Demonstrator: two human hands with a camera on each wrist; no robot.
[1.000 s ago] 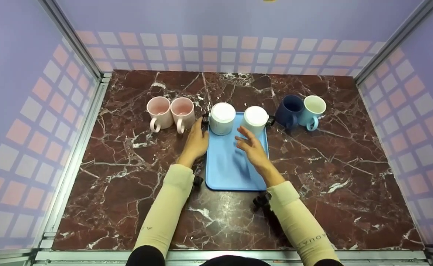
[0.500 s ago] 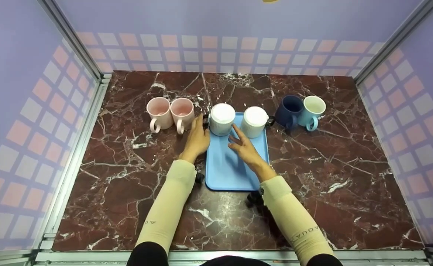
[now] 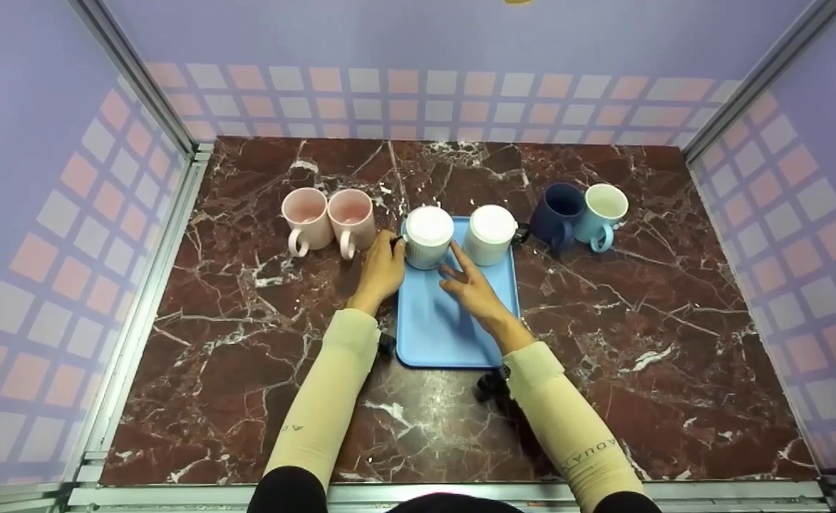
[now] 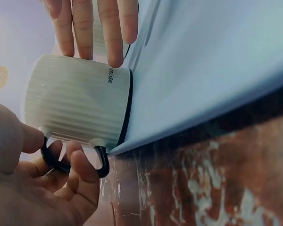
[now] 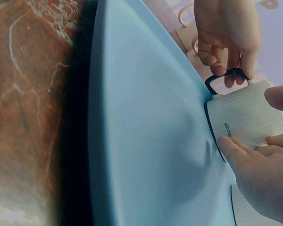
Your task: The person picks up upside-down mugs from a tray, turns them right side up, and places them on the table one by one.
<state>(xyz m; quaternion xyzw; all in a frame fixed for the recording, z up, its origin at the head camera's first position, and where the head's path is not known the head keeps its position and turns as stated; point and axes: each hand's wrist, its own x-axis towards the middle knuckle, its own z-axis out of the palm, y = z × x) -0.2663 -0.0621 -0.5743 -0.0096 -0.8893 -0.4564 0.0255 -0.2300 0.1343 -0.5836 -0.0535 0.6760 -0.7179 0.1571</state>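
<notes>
A ribbed white mug with a white top stands near the far left corner of a blue tray. Its black handle points left, and my left hand grips it with curled fingers and thumb. From the other side, my right hand lays straight fingertips against the mug's wall, low by the printed word, as the right wrist view shows. A matching white mug stands at the tray's far right, its black handle turned right.
Two pink mugs stand side by side left of the tray. To its right are a dark blue mug and a light blue mug. Purple walls with pink and white squares enclose the marble-patterned table on three sides.
My right hand has moved left from near the right white mug to the left one. My left hand has curled onto the handle, and that mug has shifted slightly toward me.
</notes>
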